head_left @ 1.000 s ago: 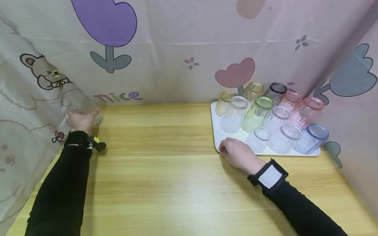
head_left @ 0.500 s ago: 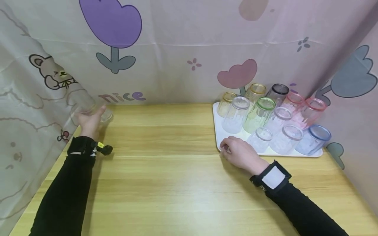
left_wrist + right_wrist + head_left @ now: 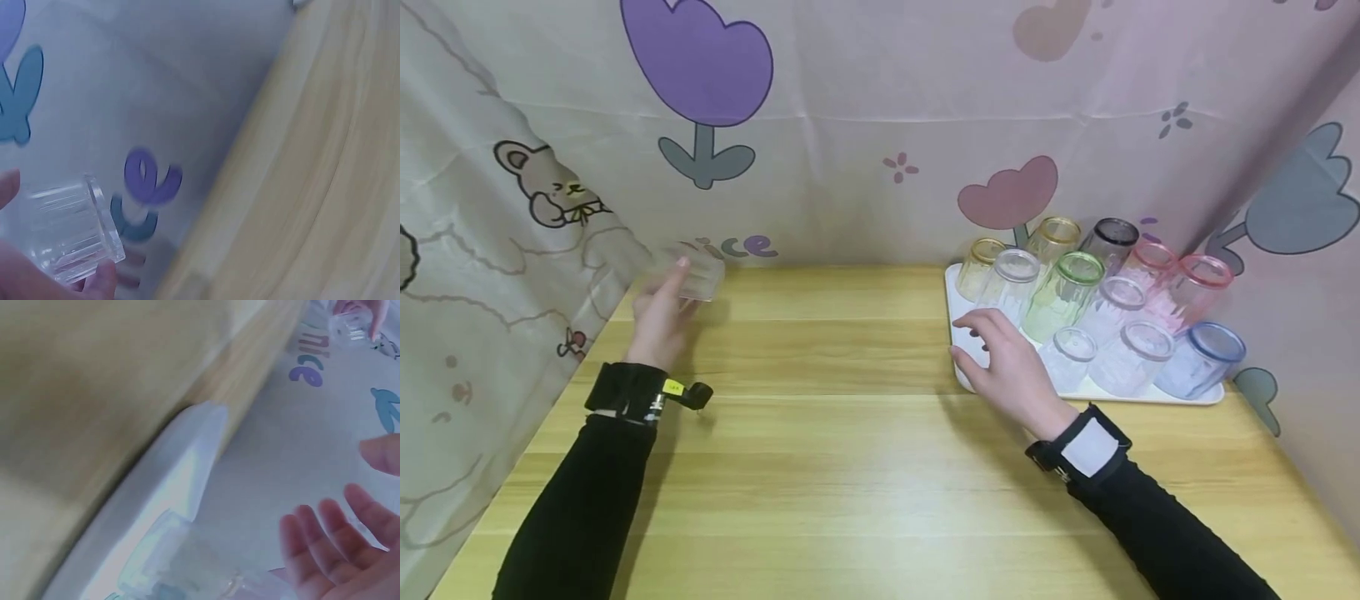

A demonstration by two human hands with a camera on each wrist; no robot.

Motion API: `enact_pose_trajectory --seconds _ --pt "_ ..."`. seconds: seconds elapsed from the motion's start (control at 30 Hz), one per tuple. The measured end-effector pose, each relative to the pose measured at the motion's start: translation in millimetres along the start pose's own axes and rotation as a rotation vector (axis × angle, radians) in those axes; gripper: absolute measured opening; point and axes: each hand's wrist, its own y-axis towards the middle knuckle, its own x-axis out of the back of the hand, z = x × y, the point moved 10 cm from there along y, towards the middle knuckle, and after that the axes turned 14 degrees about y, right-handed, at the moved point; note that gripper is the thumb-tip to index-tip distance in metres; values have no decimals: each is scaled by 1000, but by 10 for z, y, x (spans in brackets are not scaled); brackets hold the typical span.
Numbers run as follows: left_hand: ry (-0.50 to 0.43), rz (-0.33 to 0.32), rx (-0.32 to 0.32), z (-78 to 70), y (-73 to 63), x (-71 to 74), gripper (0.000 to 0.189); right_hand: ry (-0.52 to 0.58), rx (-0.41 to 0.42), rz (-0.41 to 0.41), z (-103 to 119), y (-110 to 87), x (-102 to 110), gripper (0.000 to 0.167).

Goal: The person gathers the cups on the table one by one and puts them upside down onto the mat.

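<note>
My left hand (image 3: pixel 658 329) grips a clear glass (image 3: pixel 703 277) near the back left of the table. In the left wrist view the glass (image 3: pixel 69 228) lies tilted sideways, a thumb and fingertips around its wall. Over the left side of a white tray (image 3: pixel 957 302), my right hand (image 3: pixel 1011 371) has its fingers spread and thumb apart, holding nothing. A clear tumbler (image 3: pixel 1009 279) on the tray stands just beyond that hand, partly hidden by it. The right wrist view shows the fingers (image 3: pixel 334 537) loosely bent above a clear glass (image 3: pixel 187 565) at the tray's edge.
Several upside-down glasses fill the tray, among them a green one (image 3: pixel 1067 292), a blue-rimmed one (image 3: pixel 1202 362), a pink one (image 3: pixel 1191 292) and a dark one (image 3: pixel 1110 240). A printed curtain (image 3: pixel 850 200) hangs behind and beside the wooden table (image 3: pixel 835 433).
My left hand has moved right from the left curtain, bringing the clear glass along and tilting it. My right hand has lifted slightly and its curled fingers have spread.
</note>
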Motion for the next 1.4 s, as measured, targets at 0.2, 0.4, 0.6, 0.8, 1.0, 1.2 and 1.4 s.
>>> enact_pose_trajectory --seconds 0.2,0.4,0.6,0.8,1.0,1.2,1.4 --pt "-90 237 38 84 -219 -405 71 69 115 -90 189 75 40 43" --pt "-63 372 76 226 -409 -773 77 119 174 -125 342 149 25 55" --pt "-17 438 73 386 -561 -1121 79 176 235 -149 480 207 -28 65" --pt "-5 559 71 505 -769 -1462 77 209 271 -141 618 251 -106 67" --pt "-53 655 104 565 -1014 -1735 75 218 305 -135 739 279 -193 71" --pt "-67 734 128 630 -1202 -1970 75 212 337 -128 848 309 -269 80" --pt "-17 771 130 723 -1333 -2112 77 209 359 -114 910 319 -350 87"
